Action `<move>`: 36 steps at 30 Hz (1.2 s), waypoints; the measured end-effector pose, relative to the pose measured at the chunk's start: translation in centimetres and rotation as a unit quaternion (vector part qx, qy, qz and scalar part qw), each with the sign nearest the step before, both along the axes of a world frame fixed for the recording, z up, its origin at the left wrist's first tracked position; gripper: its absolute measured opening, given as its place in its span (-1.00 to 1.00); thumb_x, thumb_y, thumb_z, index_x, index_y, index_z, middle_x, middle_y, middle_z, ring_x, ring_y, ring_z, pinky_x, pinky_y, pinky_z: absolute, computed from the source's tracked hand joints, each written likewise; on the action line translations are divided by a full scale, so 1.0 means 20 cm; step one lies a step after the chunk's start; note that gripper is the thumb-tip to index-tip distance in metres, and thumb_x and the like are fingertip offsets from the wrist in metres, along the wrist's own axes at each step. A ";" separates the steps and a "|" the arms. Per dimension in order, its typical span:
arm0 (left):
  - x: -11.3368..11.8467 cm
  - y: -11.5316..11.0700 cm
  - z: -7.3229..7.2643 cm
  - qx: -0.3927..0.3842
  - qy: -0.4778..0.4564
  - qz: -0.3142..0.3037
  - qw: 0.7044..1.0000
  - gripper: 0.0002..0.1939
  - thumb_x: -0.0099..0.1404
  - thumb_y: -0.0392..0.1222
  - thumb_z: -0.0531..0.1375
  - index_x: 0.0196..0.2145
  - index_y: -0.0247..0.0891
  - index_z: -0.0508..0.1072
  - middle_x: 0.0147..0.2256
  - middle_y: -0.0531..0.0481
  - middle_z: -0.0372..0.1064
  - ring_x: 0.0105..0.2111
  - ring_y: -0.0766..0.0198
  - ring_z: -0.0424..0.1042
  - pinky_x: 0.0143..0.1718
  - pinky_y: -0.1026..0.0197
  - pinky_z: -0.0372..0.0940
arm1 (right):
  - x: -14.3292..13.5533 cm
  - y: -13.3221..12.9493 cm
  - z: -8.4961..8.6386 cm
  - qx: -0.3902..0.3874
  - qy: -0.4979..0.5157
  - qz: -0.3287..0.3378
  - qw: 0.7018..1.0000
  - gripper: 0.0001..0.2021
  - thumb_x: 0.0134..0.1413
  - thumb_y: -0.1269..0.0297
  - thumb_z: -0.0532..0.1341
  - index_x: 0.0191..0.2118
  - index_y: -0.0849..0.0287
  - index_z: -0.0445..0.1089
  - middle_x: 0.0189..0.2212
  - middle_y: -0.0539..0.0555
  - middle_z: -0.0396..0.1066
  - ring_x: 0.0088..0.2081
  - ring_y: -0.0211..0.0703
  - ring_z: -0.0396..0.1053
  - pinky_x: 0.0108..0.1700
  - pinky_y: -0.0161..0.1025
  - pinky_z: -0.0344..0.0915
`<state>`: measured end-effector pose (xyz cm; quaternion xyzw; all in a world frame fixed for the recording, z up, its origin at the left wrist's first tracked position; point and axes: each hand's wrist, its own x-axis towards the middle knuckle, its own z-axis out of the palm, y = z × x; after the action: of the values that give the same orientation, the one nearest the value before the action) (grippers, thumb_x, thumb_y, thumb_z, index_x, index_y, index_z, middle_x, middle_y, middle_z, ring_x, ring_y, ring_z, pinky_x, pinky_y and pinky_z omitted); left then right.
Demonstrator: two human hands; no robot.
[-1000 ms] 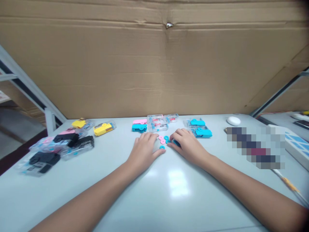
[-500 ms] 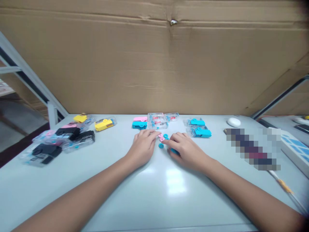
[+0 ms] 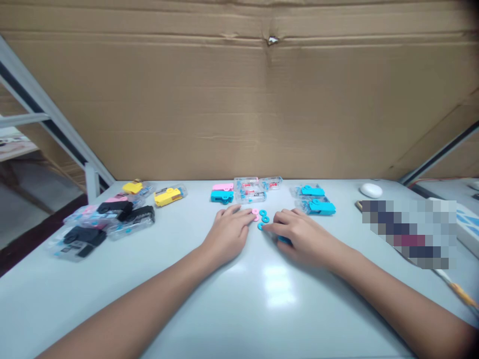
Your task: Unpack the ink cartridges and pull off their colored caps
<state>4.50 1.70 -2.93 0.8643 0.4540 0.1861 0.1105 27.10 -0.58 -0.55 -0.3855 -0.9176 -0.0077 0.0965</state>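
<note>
My left hand (image 3: 229, 233) rests on the table with fingers stretched forward, the index fingertip touching a pair of small pink rings (image 3: 255, 212). To their right lie two small blue rings (image 3: 263, 213), one in front of the other. A nearer blue ring (image 3: 261, 226) sits under the tip of my right index finger. My right hand (image 3: 302, 233) has its other fingers curled, with a blue plastic piece (image 3: 284, 240) showing between them and the thumb; most of that piece is hidden.
Behind the hands lie pink and teal plastic casings (image 3: 222, 197) and clear cases with red parts (image 3: 250, 195). Bagged blue casings (image 3: 318, 206) lie right, bagged black (image 3: 84, 239) and yellow ones (image 3: 168, 196) left. A white rounded object (image 3: 371, 190) and a blurred-out item (image 3: 407, 234) are farther right.
My right index finger has moved from the pink rings to the nearest blue ring. The blue piece under my right hand has shifted with it. The whole view has swung slightly left.
</note>
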 end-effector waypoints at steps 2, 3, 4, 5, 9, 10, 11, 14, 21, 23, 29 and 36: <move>0.00 0.00 0.00 0.001 0.000 0.002 1.000 -0.54 0.40 -0.31 -0.07 0.16 -0.06 0.38 0.22 0.16 0.27 0.24 0.03 0.11 0.19 -0.11 0.08 | 0.02 0.00 0.01 -0.005 -0.013 -0.009 1.000 -0.63 0.13 0.44 0.13 0.05 0.07 0.42 -0.27 0.12 0.40 -0.26 -0.07 0.32 -0.15 -0.11 0.13; 0.00 0.00 0.00 -0.001 0.001 0.002 1.000 -0.54 0.40 -0.30 -0.07 0.17 -0.06 0.36 0.22 0.15 0.25 0.25 0.04 0.10 0.19 -0.12 0.08 | 0.03 0.00 0.02 -0.007 -0.020 -0.016 1.000 -0.62 0.12 0.45 0.13 0.04 0.06 0.43 -0.28 0.11 0.39 -0.26 -0.07 0.32 -0.15 -0.10 0.13; 0.00 0.00 0.00 -0.004 0.003 0.002 1.000 -0.54 0.41 -0.29 -0.07 0.18 -0.06 0.34 0.23 0.15 0.24 0.26 0.04 0.10 0.19 -0.13 0.08 | 0.05 0.00 0.03 -0.010 -0.027 -0.023 0.999 -0.61 0.11 0.45 0.13 0.04 0.05 0.42 -0.28 0.11 0.39 -0.26 -0.06 0.33 -0.15 -0.10 0.14; 0.00 0.00 -0.01 -0.007 0.007 0.002 1.000 -0.53 0.41 -0.29 -0.07 0.20 -0.06 0.32 0.24 0.16 0.22 0.27 0.03 0.09 0.20 -0.14 0.07 | 0.06 0.00 0.04 -0.012 -0.032 -0.031 0.999 -0.61 0.10 0.45 0.13 0.04 0.04 0.42 -0.28 0.11 0.39 -0.25 -0.06 0.33 -0.14 -0.09 0.15; 0.00 0.01 -0.02 -0.016 0.021 -0.010 1.000 -0.51 0.40 -0.30 -0.09 0.22 -0.04 0.28 0.25 0.16 0.20 0.29 0.03 0.06 0.22 -0.22 0.03 | 0.11 0.02 0.05 -0.019 -0.048 -0.058 0.997 -0.63 0.09 0.45 0.14 0.01 0.02 0.44 -0.29 0.10 0.39 -0.25 -0.04 0.35 -0.17 -0.10 0.19; 0.00 0.01 -0.02 -0.016 0.022 -0.013 1.000 -0.51 0.41 -0.29 -0.09 0.23 -0.03 0.28 0.25 0.17 0.19 0.30 0.04 0.06 0.22 -0.22 0.02 | 0.12 0.02 0.05 -0.019 -0.052 -0.066 0.996 -0.63 0.09 0.45 0.15 0.00 0.03 0.44 -0.29 0.10 0.39 -0.26 -0.04 0.36 -0.17 -0.10 0.19; 0.00 0.01 -0.02 -0.014 0.022 -0.014 1.000 -0.51 0.41 -0.29 -0.09 0.23 -0.03 0.27 0.26 0.16 0.19 0.31 0.06 0.05 0.23 -0.22 0.01 | 0.13 0.03 0.05 -0.016 -0.056 -0.072 0.996 -0.64 0.08 0.45 0.16 0.00 0.03 0.45 -0.30 0.09 0.39 -0.26 -0.04 0.36 -0.18 -0.11 0.19; 0.01 0.00 -0.01 -0.007 0.026 -0.009 1.000 -0.53 0.43 -0.25 -0.10 0.22 -0.08 0.29 0.26 0.12 0.18 0.31 0.09 0.05 0.24 -0.17 0.02 | 0.14 0.05 0.04 -0.002 -0.068 -0.092 0.993 -0.67 0.09 0.45 0.16 -0.03 0.06 0.45 -0.32 0.09 0.39 -0.27 -0.03 0.37 -0.21 -0.12 0.20; 0.02 -0.03 0.01 -0.003 0.066 0.011 0.998 -0.54 0.44 -0.16 -0.11 0.21 -0.20 0.30 0.26 0.00 0.19 0.32 0.07 0.04 0.26 -0.17 0.01 | 0.12 0.08 0.02 -0.003 -0.074 -0.128 0.989 -0.65 0.12 0.43 0.17 0.05 0.15 0.41 -0.25 0.16 0.41 -0.24 -0.02 0.38 -0.24 -0.17 0.20; 0.03 -0.04 0.01 0.001 0.077 0.010 0.997 -0.53 0.44 -0.14 -0.10 0.22 -0.22 0.29 0.27 -0.02 0.17 0.33 0.07 0.01 0.27 -0.17 -0.01 | 0.10 0.09 0.02 -0.005 -0.076 -0.123 0.990 -0.62 0.12 0.44 0.17 0.08 0.16 0.39 -0.25 0.17 0.41 -0.25 -0.03 0.38 -0.24 -0.18 0.19; 0.03 -0.04 0.00 -0.001 0.089 -0.002 0.996 -0.50 0.46 -0.09 -0.11 0.26 -0.26 0.24 0.30 -0.06 0.11 0.35 0.01 -0.05 0.27 -0.22 -0.03 | 0.06 0.09 0.02 0.007 -0.078 -0.113 0.990 -0.60 0.09 0.46 0.18 0.08 0.17 0.40 -0.24 0.18 0.42 -0.22 0.00 0.38 -0.19 -0.14 0.20; 0.02 -0.04 0.00 -0.013 0.073 -0.031 0.997 -0.49 0.47 -0.05 -0.12 0.29 -0.22 0.18 0.32 -0.06 0.07 0.36 -0.03 -0.09 0.28 -0.25 -0.07 | 0.05 0.07 0.02 0.021 -0.067 -0.091 0.993 -0.54 0.05 0.49 0.17 0.10 0.17 0.39 -0.24 0.19 0.44 -0.28 -0.02 0.39 -0.19 -0.12 0.22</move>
<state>4.93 0.91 -2.84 0.8876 0.4364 0.1134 0.0941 28.07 0.79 -0.12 -0.4638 -0.8828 -0.0613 0.0420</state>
